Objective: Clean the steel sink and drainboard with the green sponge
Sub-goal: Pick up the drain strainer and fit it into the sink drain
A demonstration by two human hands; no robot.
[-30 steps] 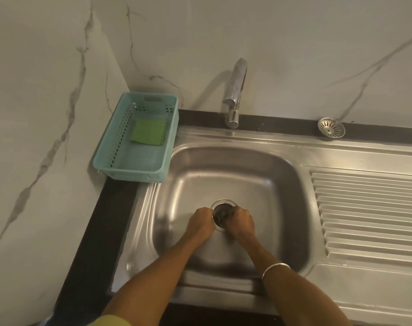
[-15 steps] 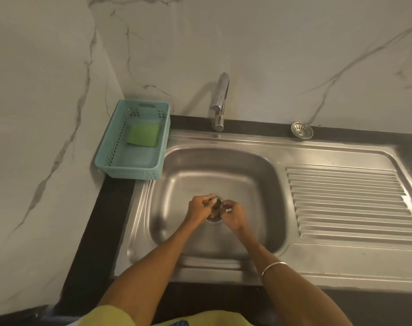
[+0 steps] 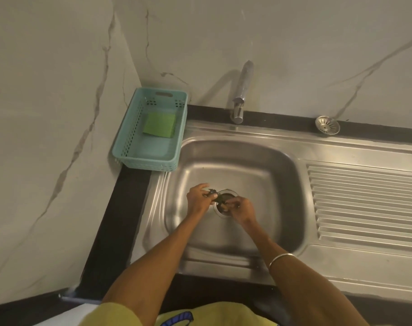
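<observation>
Both hands work at the drain opening of the steel sink; the green sponge lies unused in the basket.

The left hand and the right hand are down in the sink, one on each side of the drain. Each hand pinches a small dark scrap between thumb and fingertips, with the fingers curled around it; what the scraps are cannot be told. The green sponge lies flat in the far half of the teal plastic basket, which stands on the black counter just beside the sink's left rim. The ribbed drainboard extends to the right of the basin. The tap stands behind the basin, and a loose steel strainer rests on the counter ledge behind the drainboard. A metal bangle sits on the right forearm.
</observation>
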